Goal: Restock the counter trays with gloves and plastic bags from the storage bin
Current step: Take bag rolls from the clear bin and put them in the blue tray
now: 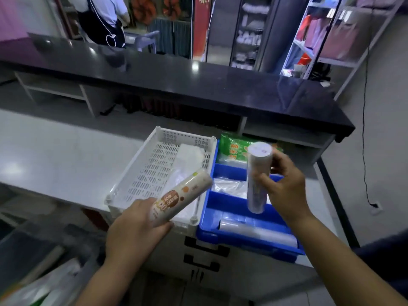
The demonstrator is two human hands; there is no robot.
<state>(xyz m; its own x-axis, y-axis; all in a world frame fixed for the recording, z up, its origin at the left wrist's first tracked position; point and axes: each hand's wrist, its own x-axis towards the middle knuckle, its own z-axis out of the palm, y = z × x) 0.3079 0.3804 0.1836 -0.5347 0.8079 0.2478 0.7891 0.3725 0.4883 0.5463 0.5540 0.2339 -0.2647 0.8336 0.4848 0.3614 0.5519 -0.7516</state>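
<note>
My left hand grips a cream roll of plastic bags with an orange printed label, slanted over the near corner of the white perforated tray. My right hand holds a second white bag roll upright above the blue divided tray. In the blue tray's near compartment lies another roll. Clear plastic bags fill its middle section, and a green packet sits at the far end. The white tray holds loose white plastic.
Both trays rest on a white counter below a long black countertop. A storage bin with packets is at the lower left. A person in an apron stands beyond the counter. Shelving lines the right wall.
</note>
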